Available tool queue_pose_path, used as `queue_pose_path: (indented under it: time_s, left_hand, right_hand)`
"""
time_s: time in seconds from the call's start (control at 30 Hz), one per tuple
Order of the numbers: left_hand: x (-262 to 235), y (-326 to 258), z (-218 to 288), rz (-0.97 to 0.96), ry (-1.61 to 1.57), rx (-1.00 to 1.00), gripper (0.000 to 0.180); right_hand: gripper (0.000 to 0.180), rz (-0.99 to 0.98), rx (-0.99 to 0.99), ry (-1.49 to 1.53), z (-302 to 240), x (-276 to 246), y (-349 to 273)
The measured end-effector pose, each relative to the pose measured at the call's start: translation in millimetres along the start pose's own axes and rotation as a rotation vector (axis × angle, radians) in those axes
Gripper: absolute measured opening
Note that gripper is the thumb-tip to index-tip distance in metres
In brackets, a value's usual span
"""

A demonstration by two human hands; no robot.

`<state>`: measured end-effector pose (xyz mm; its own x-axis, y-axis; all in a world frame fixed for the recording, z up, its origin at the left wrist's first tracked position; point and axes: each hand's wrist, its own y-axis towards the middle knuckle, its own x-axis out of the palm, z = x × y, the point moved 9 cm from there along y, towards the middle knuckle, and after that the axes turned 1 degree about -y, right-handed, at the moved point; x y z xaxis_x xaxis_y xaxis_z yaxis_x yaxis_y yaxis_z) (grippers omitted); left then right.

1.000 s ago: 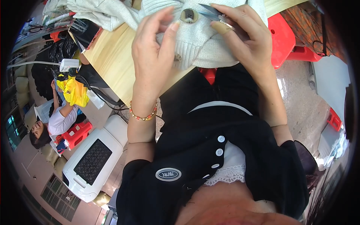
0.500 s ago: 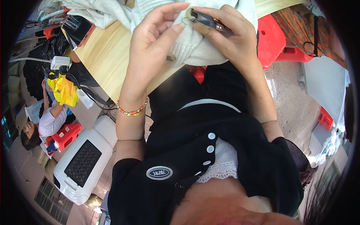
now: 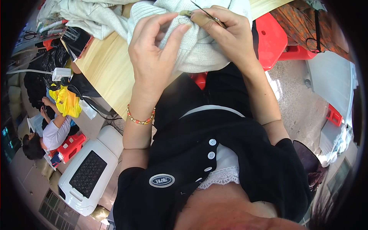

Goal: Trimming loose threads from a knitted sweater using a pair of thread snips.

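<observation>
A cream knitted garment (image 3: 199, 57) lies bunched over the table's near edge and my lap. My left hand (image 3: 153, 50) is curved around its left part, the thumb and forefinger bent against the knit with a gap between them. My right hand (image 3: 230, 34) is closed around small dark thread snips (image 3: 209, 14), whose thin pointed blades stick up past the fingers. At the right thumb and forefinger shows a small olive-coloured piece (image 3: 186, 13), too small to make out. It is close to my left fingertips.
The wooden table (image 3: 103, 57) holds more cream knitwear (image 3: 92, 19) and a dark box (image 3: 76, 40) at far left. A red stool (image 3: 270, 42) stands at right. Left are a yellow bag (image 3: 67, 100), a white padded seat (image 3: 88, 172) and a seated person (image 3: 53, 132).
My right hand has turned, so the snips show edge-on with the blades pointing up left. Both hands and the knitwear have shifted slightly left. The seated person's head has turned.
</observation>
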<state>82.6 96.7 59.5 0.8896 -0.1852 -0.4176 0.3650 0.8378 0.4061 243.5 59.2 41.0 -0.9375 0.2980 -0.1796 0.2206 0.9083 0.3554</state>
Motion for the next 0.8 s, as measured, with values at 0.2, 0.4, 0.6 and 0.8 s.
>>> queue_pose_path:
  time_s: [0.2,0.4,0.6,0.8]
  left_hand:
    - [-6.8,-1.3,23.4,0.158,0.226,0.236,0.022]
    - [-2.0,4.5,7.9,0.076,0.115,0.077,0.014]
    - [0.6,13.2,0.4,0.043,-0.023,0.05,0.01]
    - [1.8,12.0,5.7,0.055,0.045,0.139,0.008]
  right_hand:
    - [0.02,-0.051,0.055,0.048,1.2,4.3,4.7]
    - [0.015,-0.109,0.087,-0.102,4.7,5.4,7.0]
    - [0.038,-0.178,0.366,0.085,19.3,8.2,4.0]
    - [0.035,-0.081,0.048,-0.233,-24.2,-19.5,-9.8]
